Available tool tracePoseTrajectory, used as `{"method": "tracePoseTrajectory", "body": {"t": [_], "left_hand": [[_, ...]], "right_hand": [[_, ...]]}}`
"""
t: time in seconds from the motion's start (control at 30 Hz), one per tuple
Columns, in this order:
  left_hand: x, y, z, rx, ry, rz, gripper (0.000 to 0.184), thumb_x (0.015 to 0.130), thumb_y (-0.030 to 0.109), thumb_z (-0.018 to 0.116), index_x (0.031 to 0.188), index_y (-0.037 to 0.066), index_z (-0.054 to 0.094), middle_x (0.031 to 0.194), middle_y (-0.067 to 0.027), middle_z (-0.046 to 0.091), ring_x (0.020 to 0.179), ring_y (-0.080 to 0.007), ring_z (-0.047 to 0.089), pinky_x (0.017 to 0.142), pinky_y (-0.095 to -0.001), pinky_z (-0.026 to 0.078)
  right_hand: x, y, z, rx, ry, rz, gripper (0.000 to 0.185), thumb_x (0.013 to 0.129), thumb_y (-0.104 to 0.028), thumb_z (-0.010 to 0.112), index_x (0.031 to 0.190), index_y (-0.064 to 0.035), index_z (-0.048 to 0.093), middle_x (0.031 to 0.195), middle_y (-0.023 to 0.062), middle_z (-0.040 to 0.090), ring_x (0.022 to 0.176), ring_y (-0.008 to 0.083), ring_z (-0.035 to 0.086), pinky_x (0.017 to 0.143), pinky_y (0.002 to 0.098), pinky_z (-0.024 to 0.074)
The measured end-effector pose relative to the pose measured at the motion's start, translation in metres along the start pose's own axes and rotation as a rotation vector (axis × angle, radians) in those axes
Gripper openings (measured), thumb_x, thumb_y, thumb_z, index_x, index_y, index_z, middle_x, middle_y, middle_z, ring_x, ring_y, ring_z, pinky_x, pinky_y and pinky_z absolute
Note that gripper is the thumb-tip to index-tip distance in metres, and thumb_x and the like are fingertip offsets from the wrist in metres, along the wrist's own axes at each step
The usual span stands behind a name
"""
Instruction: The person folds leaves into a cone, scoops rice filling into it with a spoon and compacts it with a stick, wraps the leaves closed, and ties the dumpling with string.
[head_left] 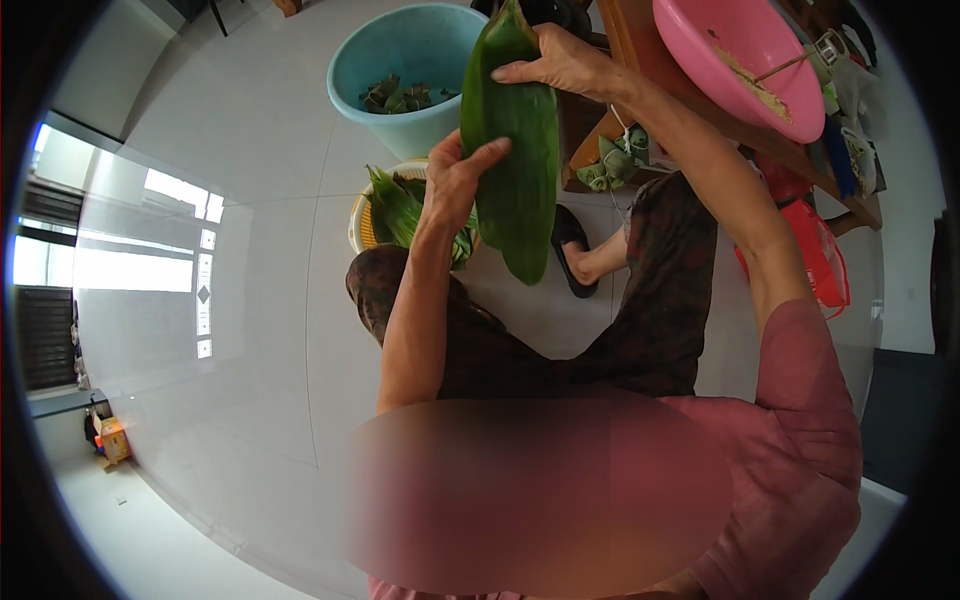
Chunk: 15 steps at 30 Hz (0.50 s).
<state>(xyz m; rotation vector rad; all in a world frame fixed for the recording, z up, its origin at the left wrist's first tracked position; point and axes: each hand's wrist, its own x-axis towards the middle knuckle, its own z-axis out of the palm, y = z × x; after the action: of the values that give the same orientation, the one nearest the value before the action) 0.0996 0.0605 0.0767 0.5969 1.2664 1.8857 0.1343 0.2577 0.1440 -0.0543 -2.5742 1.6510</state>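
Long green leaves (520, 200), laid flat and overlapping, are held up between my two hands in front of my knees. My left hand (458, 180) grips their left edge, with the thumb lying across the face. Near the upper end, my right hand (560, 65) pinches the leaves from the right, thumb on top. Below my left hand stands a yellow basket (361, 228) with more green leaves (398, 212) in it. Leaf-wrapped dumplings (400, 97) lie at the bottom of a light blue tub (365, 60) behind the leaves.
On a wooden table (628, 30) at the right sits a pink basin (720, 60) with pale grains and a stick-like handle. Tied wrapped dumplings (612, 165) hang beside the table on white string. A red bag (815, 255) is on the floor at the right.
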Motion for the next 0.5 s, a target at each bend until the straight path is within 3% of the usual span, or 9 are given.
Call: {"method": "tracePoseTrajectory", "body": {"t": [0.03, 0.1, 0.2, 0.23, 0.33, 0.37, 0.5], "left_hand": [[0.002, -0.002, -0.003, -0.093, 0.042, -0.064, 0.021, 0.082, 0.012, 0.061, 0.099, -0.001, 0.06, 0.09, -0.0066, 0.064, 0.077, -0.0127, 0.061, 0.071, -0.0239, 0.05], [0.006, -0.007, -0.008, -0.147, 0.099, 0.003, 0.021, 0.084, 0.013, 0.059, 0.1, -0.001, 0.06, 0.09, -0.0066, 0.064, 0.077, -0.0124, 0.061, 0.07, -0.0234, 0.05], [0.01, -0.007, -0.014, -0.232, 0.113, 0.003, 0.022, 0.087, 0.015, 0.054, 0.103, -0.001, 0.057, 0.095, -0.0085, 0.063, 0.082, -0.0145, 0.061, 0.073, -0.0262, 0.051], [0.01, -0.007, -0.016, -0.255, 0.102, -0.019, 0.023, 0.089, 0.015, 0.052, 0.105, 0.0, 0.056, 0.098, -0.0094, 0.062, 0.085, -0.0156, 0.061, 0.074, -0.0278, 0.051], [0.011, -0.01, -0.03, -0.211, 0.26, 0.069, 0.026, 0.09, 0.016, 0.049, 0.11, 0.0, 0.052, 0.105, -0.0113, 0.059, 0.092, -0.0173, 0.059, 0.079, -0.0292, 0.05], [0.01, -0.007, -0.037, -0.196, 0.264, 0.106, 0.026, 0.09, 0.015, 0.048, 0.111, 0.0, 0.052, 0.106, -0.0114, 0.059, 0.093, -0.0179, 0.059, 0.08, -0.0296, 0.05], [0.001, 0.009, -0.035, -0.288, 0.15, 0.143, 0.024, 0.09, 0.011, 0.047, 0.112, 0.0, 0.051, 0.103, -0.0092, 0.06, 0.091, -0.0172, 0.06, 0.079, -0.029, 0.05]], "right_hand": [[0.0, 0.001, 0.006, 0.146, 0.001, -0.012, 0.034, 0.079, -0.024, 0.066, 0.102, 0.0007, 0.059, 0.087, 0.0055, 0.063, 0.084, 0.0113, 0.059, 0.076, 0.0257, 0.0474], [-0.01, -0.007, 0.016, 0.41, -0.01, 0.021, 0.033, 0.081, -0.025, 0.065, 0.098, 0.0026, 0.06, 0.082, 0.0054, 0.062, 0.081, 0.0113, 0.06, 0.071, 0.0242, 0.0492], [-0.022, 0.019, 0.024, 0.19, -0.08, 0.171, 0.029, 0.083, -0.024, 0.062, 0.096, 0.0023, 0.06, 0.083, 0.0049, 0.063, 0.077, 0.0116, 0.06, 0.068, 0.0228, 0.0504], [-0.024, 0.025, 0.029, 0.169, -0.015, 0.177, 0.026, 0.085, -0.021, 0.058, 0.094, 0.0029, 0.061, 0.077, 0.0042, 0.063, 0.07, 0.011, 0.061, 0.061, 0.0229, 0.0507], [-0.027, 0.027, 0.016, -0.095, 0.199, 0.15, 0.025, 0.087, -0.02, 0.055, 0.089, 0.0036, 0.062, 0.071, 0.004, 0.062, 0.064, 0.0102, 0.06, 0.059, 0.023, 0.0508], [-0.026, 0.038, 0.014, 0.06, 0.341, 0.105, 0.024, 0.086, -0.019, 0.054, 0.078, 0.0026, 0.06, 0.063, 0.0036, 0.06, 0.056, 0.0085, 0.057, 0.052, 0.024, 0.047], [-0.026, 0.046, 0.005, -0.439, 0.398, 0.026, 0.028, 0.084, -0.019, 0.056, 0.064, 0.0006, 0.053, 0.052, 0.004, 0.052, 0.048, 0.0075, 0.049, 0.045, 0.0273, 0.0376]]}}
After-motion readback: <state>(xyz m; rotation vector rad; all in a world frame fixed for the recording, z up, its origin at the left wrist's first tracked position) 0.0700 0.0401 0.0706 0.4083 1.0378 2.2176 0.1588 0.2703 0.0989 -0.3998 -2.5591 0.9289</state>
